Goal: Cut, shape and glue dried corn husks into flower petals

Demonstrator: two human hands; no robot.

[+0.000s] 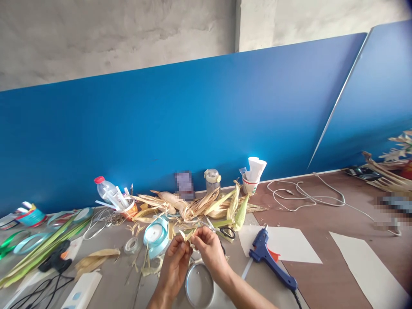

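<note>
Between my two hands is a small piece of pale corn husk (186, 235), its pointed tips rising above the fingers. My left hand (176, 262) pinches it from the left, fingers curled. From the right, my right hand (208, 248) grips it with thumb and forefinger. The fingertips of both hands nearly meet. Just below them a round metal ring (200, 286) lies on the table. Behind the hands stretches a heap of dried corn husks (196, 206). Black-handled scissors (227, 232) lie by the right hand, and a roll of light blue ribbon (156, 234) is left of the hands.
A blue glue gun (265, 257) rests on white paper (294, 244) at right. White cable (309, 198) coils farther back. Paper cups (250, 185), a bottle (106, 189) and a jar (212, 179) stand near the blue partition (180, 128). A power strip (82, 292) sits at front left.
</note>
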